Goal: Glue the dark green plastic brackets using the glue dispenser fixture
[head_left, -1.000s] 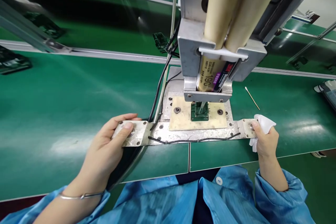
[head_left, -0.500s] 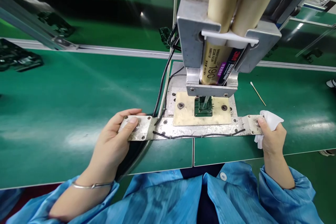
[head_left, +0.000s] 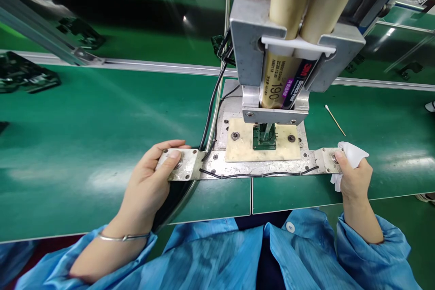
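My left hand (head_left: 146,181) grips the left button bracket (head_left: 181,164) of a metal fixture, its thumb on the round button. On the right, my right hand (head_left: 355,177) is closed round the other button bracket (head_left: 329,160), thumb at its button, with a crumpled white wipe (head_left: 355,154) held in the fingers. Between them, a small green circuit board (head_left: 264,142) sits on a cream plate (head_left: 287,150). A clear nozzle tip (head_left: 268,131) comes down onto the board from a twin-tube glue cartridge (head_left: 280,79) in a metal holder.
A cotton swab (head_left: 335,120) lies on the green table (head_left: 118,113) right of the fixture. Black cables (head_left: 211,108) and a metal rod run down its left side. Dark circuit boards (head_left: 29,72) stand at the far left, near the metal rail (head_left: 163,69).
Both hands keep their hold on the brackets, and the nozzle looks unmoved over the board. The dark circuit boards at the back have shifted a little to the right.
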Available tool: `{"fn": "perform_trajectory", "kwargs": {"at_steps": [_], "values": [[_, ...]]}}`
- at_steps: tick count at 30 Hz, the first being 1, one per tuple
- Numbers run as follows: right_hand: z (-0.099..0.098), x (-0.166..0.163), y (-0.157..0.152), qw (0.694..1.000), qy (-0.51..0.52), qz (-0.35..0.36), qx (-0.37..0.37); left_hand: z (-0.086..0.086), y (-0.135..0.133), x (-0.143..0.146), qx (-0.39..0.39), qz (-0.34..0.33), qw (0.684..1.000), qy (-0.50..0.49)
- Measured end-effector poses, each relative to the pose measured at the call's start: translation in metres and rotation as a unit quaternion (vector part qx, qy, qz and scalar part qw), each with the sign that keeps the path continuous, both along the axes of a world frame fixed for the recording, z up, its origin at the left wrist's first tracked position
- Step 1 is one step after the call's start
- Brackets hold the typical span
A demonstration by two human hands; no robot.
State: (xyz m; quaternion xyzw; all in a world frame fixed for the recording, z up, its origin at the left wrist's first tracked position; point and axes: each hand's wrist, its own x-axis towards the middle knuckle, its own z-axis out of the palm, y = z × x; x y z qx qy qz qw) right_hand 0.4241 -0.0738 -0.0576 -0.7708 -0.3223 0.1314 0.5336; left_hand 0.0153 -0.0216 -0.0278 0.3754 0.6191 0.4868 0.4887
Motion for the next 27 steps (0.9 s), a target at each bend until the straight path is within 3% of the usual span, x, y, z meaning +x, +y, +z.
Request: {"fn": "perform_trajectory", "kwargs": {"at_steps": [27], "values": [[-0.0012, 0.0009, -0.0001, 1.0, -0.002, 0.006, 0.005, 0.0033, -0.0004, 0.0022, 0.003, 0.009, 1.0, 0.0]]}}
